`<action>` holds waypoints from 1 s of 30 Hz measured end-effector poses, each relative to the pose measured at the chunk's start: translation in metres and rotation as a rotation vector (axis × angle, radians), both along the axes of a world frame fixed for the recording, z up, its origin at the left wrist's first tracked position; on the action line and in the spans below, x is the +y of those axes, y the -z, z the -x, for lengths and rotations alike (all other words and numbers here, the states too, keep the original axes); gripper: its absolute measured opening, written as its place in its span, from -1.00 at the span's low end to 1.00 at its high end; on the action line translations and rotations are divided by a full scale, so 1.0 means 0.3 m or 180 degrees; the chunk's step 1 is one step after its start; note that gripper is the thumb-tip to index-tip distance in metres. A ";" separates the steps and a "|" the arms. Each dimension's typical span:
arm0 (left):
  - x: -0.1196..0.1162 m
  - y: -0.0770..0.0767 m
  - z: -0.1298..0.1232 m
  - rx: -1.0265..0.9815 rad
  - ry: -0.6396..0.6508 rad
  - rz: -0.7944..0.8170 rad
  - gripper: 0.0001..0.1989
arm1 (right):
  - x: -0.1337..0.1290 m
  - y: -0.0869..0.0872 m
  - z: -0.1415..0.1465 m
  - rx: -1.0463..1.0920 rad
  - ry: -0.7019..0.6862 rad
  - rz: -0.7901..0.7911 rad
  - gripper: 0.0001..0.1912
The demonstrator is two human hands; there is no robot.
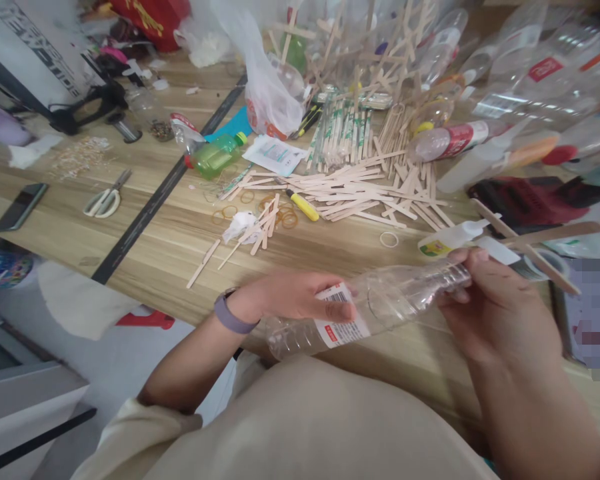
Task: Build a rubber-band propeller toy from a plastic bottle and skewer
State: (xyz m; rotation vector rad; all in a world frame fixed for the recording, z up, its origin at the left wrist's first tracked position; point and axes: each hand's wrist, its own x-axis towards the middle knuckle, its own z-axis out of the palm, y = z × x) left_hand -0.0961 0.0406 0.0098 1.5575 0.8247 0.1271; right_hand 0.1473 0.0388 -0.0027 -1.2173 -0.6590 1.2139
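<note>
A clear plastic bottle point(395, 293) lies sideways across both my hands, just over the table's front edge. Around its labelled part my left hand point(300, 297) is wrapped, the thumb resting on the white and red label point(344, 327). My right hand point(500, 300) pinches the narrower end at the right; the fingertips partly cover that end, so I cannot tell whether a cap is on it. Just beyond the right hand are a white glue bottle point(450, 239) and crossed wooden sticks point(535, 240).
Many craft sticks point(350, 193) are heaped mid-table, with a yellow-handled tool point(304, 205) beside them. Scissors point(103, 200) and a phone point(20, 207) lie at left. A green bottle point(217, 157) lies behind. Several clear bottles point(540, 87) crowd the back right.
</note>
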 end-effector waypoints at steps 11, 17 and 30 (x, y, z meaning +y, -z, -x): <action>0.001 0.005 0.002 0.0041 -0.0001 0.0011 -0.51 | -0.002 0.003 -0.007 0.0070 -0.0062 -0.0038 -0.58; -0.008 -0.020 -0.007 0.0083 -0.0033 -0.0059 -0.58 | 0.001 0.001 -0.007 0.0109 -0.0025 0.0031 -0.54; -0.017 -0.008 -0.002 0.0123 -0.0165 -0.0216 -0.57 | -0.004 0.000 0.006 0.0126 0.0000 0.0022 -0.52</action>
